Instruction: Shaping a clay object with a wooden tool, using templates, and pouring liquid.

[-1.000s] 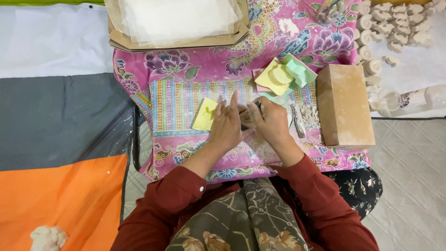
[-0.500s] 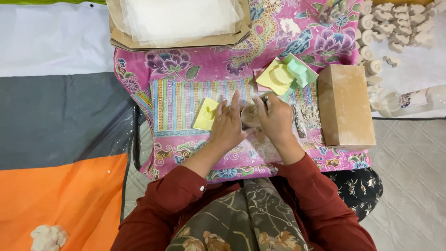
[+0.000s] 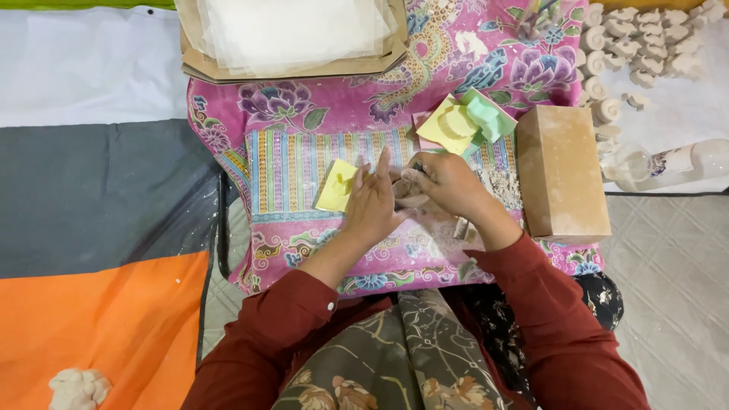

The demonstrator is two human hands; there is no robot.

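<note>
My left hand (image 3: 372, 203) and my right hand (image 3: 449, 184) meet over a pink flowered cloth (image 3: 304, 121) and together hold a small pale lump of clay (image 3: 408, 191). The left fingers are spread, with the lump against the palm. The right hand is curled around the lump, gripping a thin tool whose tip is hidden. A yellow square sheet (image 3: 337, 185) lies just left of my left hand. Pale crumbs (image 3: 503, 185) lie to the right of my right hand.
A tan clay block (image 3: 562, 172) stands right of my hands. Yellow, green and pink sheets (image 3: 465, 123) lie behind them. A cardboard tray of white sheets (image 3: 292, 38) sits at the back, and several pale curled clay pieces (image 3: 638, 38) at top right. A clear bottle (image 3: 672, 163) lies on the right.
Both hands stay together over the cloth. The right hand has shifted slightly right and turned on the lump. Nothing else has moved.
</note>
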